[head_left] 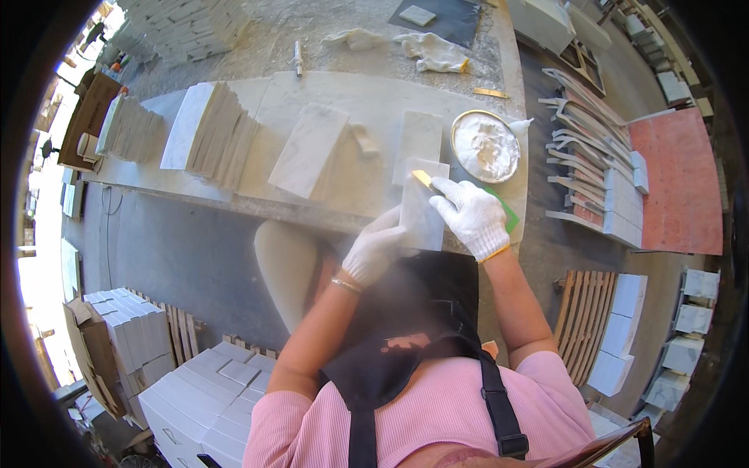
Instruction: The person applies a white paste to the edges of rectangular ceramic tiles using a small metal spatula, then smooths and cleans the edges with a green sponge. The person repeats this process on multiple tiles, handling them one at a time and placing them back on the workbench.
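A grey-white marble tile (422, 225) lies at the table's near edge, overlapping a second marble tile (420, 134) behind it. My left hand (375, 248), in a white knit glove, grips the near tile along its left side; some fingertips are hidden. In my gloved right hand (471, 215) is a flat yellow strip (421, 178), pinched with its end against the tile's upper part. Beneath that hand a green piece (509, 212) shows partly. Just beyond stands a round tub of white paste (485, 146).
Leftward on the table (234, 199) lie a tilted marble slab (309, 150) and stacked tiles (207, 132). White gloves (433, 53), a marker-like stick (298, 58) and another yellow strip (490, 92) lie farther back. Curved pale pieces (581, 148) stand right; boxes (207, 402) sit lower left.
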Demonstrator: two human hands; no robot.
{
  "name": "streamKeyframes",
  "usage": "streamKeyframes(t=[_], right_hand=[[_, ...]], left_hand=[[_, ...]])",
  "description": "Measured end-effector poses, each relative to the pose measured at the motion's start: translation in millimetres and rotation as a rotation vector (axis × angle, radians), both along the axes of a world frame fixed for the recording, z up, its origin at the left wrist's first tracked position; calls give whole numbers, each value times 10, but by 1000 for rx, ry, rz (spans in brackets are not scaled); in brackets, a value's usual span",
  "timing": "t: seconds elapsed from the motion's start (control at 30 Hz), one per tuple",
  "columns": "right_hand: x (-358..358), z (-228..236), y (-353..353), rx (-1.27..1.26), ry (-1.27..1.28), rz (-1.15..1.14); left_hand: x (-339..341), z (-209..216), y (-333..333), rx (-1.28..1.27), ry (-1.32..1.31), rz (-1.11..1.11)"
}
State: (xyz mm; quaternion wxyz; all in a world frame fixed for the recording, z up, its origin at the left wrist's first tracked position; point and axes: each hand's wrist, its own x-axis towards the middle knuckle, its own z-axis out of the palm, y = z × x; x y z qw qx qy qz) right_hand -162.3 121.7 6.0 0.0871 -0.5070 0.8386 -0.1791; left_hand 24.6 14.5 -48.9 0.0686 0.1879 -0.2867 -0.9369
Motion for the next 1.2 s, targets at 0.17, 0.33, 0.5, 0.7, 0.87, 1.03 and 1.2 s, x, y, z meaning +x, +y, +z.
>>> streamKeyframes(t=[0.17, 0.33, 0.5, 0.7, 0.87, 1.03, 1.2], right_hand=[[54, 60, -60, -54, 107, 34], [133, 123, 14, -16, 128, 42], [166, 152, 117, -106, 105, 45], [154, 58, 28, -96, 113, 38], [115, 40, -11, 22, 69, 19], [111, 60, 41, -130, 103, 56], [71, -3, -39, -165, 103, 29]], left_hand=[[-2, -1, 10, 2, -21, 20], [3, -85, 8, 7, -4, 11], [-16, -149, -8, -10, 17, -16], [-8, -114, 3, -8, -22, 0], [-13, -81, 4, -18, -38, 9], [-2, -91, -7, -3, -32, -10], [4, -56, -11, 4, -2, -5]])
